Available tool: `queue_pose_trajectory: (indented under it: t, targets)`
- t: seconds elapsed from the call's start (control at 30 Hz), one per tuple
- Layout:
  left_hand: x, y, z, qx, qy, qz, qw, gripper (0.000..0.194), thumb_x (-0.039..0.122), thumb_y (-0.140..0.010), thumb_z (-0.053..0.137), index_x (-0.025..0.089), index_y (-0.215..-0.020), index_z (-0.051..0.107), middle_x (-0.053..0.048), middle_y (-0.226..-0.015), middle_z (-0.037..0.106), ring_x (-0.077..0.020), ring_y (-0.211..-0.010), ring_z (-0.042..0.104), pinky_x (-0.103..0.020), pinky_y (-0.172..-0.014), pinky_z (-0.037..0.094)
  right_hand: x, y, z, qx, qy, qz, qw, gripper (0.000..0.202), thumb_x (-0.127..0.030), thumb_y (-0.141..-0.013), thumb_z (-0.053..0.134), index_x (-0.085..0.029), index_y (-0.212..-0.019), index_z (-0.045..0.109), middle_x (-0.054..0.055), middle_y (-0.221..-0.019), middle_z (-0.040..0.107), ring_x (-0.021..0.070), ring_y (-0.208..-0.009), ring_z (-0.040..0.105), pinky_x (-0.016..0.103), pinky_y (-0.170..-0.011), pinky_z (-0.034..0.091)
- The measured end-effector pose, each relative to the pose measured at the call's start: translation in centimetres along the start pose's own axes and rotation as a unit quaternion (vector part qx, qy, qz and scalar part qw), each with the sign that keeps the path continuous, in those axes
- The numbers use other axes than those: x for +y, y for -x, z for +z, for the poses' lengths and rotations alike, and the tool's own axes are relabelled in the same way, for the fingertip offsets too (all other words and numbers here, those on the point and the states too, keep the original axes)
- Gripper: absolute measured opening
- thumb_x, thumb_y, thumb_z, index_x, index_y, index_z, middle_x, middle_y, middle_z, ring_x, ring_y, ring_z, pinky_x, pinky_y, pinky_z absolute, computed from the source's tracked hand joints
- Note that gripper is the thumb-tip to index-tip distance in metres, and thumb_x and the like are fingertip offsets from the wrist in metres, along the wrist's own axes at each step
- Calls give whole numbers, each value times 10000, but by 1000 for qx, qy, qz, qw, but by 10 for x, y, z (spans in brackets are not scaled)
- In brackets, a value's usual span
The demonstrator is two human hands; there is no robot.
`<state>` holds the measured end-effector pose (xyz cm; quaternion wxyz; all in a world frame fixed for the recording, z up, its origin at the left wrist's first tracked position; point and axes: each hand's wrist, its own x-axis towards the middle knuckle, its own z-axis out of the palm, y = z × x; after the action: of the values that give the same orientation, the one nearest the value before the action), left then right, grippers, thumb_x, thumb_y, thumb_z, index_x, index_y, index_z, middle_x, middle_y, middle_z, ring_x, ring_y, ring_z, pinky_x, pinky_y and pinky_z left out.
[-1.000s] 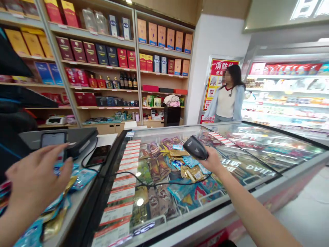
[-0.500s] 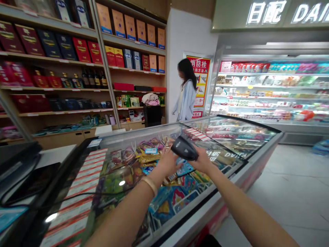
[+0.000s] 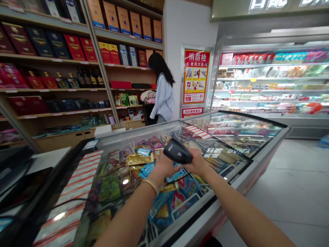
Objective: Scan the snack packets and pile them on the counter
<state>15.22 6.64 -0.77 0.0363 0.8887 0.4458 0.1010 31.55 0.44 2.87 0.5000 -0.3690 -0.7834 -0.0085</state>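
Observation:
My right hand [image 3: 197, 162] is wrapped round the handle of a black handheld scanner [image 3: 177, 151], held above the glass top of a chest freezer [image 3: 267, 161]. Just left of and below the scanner, my left hand [image 3: 166, 167] is spread over colourful packets, partly hidden by the scanner; no object shows clearly in its fingers. Gold packets [image 3: 140, 159] and a small blue-and-white packet [image 3: 144, 151] lie beyond my left fingertips. Blue packets [image 3: 147, 169] are beside that hand. A black cable [image 3: 77, 199] runs across the glass at the left.
Behind the freezer a person in a light blue shirt [image 3: 164, 97] stands by wooden shelves [image 3: 74, 90] of boxes and bottles. A lit refrigerated display [image 3: 269, 79] stands at the back right. Dark equipment [image 3: 15, 161] is at the left edge.
The person behind the freezer has moved left. My hands and the scanner appear slightly further left, and the view has shifted a little. The gold packets now show more clearly.

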Motion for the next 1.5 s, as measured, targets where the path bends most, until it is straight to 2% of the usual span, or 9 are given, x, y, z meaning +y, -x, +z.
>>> queue_pose_trajectory:
  t: [0.33, 0.6, 0.77, 0.9, 1.03, 1.17, 1.3, 1.4, 1.5]
  targets:
    - [-64, 81, -36, -43, -64, -89, 993, 584, 649, -842, 429, 408, -1365, 524, -106, -1526, 408, -500, -1405, 253, -760, -1024, 208, -12, -15, 35, -44, 2, -21, 999, 170, -287, -728, 630, -199, -873, 630, 65, -792, 703, 200, -708, 647, 267, -658, 473]
    - [-100, 130, -50, -31, -67, -87, 993, 518, 565, -854, 477, 444, -1356, 521, -72, -1523, 418, -444, -1435, 234, -722, -1080, 156, -41, -41, 64, -96, -18, -46, 994, 245, -263, -708, 654, -217, -948, 667, 59, -856, 732, 210, -763, 674, 270, -705, 485]
    - [-76, 136, -51, 39, -23, -73, 996, 313, 413, -829, 571, 352, -1101, 713, -68, -1434, 504, -337, -1397, 346, -598, -1163, 132, -50, -49, 76, -89, -32, -51, 994, 223, -286, -706, 667, -203, -913, 666, 60, -843, 725, 210, -754, 669, 267, -690, 478]
    - [-40, 132, -46, 4, 19, -87, 996, 406, 544, -627, 760, 249, -903, 716, -123, -1412, 501, -376, -1380, 352, -607, -1158, 144, -51, -45, 77, -73, -46, -56, 995, 205, -301, -715, 675, -194, -888, 654, 59, -791, 706, 195, -693, 645, 262, -660, 468]
    - [-23, 131, -45, -14, 48, -98, 994, 394, 505, -550, 822, 208, -765, 678, -139, -1372, 521, -387, -1351, 373, -555, -1128, 235, -50, -40, 79, -72, -39, -49, 995, 154, -277, -711, 668, -203, -835, 616, 48, -770, 688, 183, -675, 622, 259, -646, 465]
    - [-31, 138, -50, 36, 144, -145, 978, 211, 327, -649, 743, 207, -739, 594, -74, -932, 667, -258, -957, 597, -372, -834, 450, -46, -33, 82, -49, -48, -30, 997, 122, -244, -690, 646, -209, -796, 595, 31, -715, 668, 175, -633, 594, 258, -622, 464]
    - [-60, 155, -64, 161, 250, -203, 933, 180, 320, -731, 579, 228, -664, 440, 43, -580, 498, -145, -572, 470, -271, -575, 360, -43, -32, 82, -26, -70, -12, 997, 86, -245, -671, 626, -209, -740, 589, 16, -664, 645, 169, -607, 578, 253, -592, 449]
    - [-90, 173, -77, 275, 296, -234, 884, 288, 444, -702, 585, 235, -649, 394, 61, -540, 422, -133, -538, 417, -253, -536, 335, -48, -41, 82, -44, -83, -10, 996, 120, -233, -666, 620, -197, -780, 628, 22, -702, 669, 175, -645, 604, 254, -628, 456]
    - [-112, 192, -86, 334, 333, -280, 837, 360, 529, -677, 596, 237, -668, 386, 76, -516, 385, -113, -489, 372, -234, -487, 304, -61, -55, 85, -96, -74, -12, 992, 185, -245, -675, 637, -199, -853, 663, 24, -768, 695, 186, -691, 629, 255, -657, 455]
